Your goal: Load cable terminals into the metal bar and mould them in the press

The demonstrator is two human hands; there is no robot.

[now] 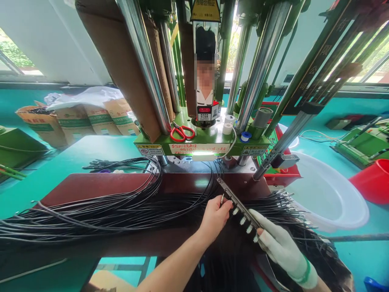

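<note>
My right hand (281, 245), in a white glove with bare fingertips, grips the lower end of a long dark metal mold bar (237, 201). The bar slants from upper left to lower right above the bench. Several silvery cable connectors (242, 221) stick out along its near side. Bare, my left hand (214, 215) is closed at the bar's upper part, with thumb and forefinger pinched on a small, thin metallic piece whose kind I cannot make out. Black cables (127, 213) lie in a thick bundle beneath and to the left of both hands.
A green press (158, 140) with steel columns stands ahead, its lit front bearing red-handled scissors (182, 133) and a blue tape roll (245, 136). Cable ends with metal plugs (281, 207) hang at the bench's right. A white tub (349, 202) and red bucket (372, 182) stand right.
</note>
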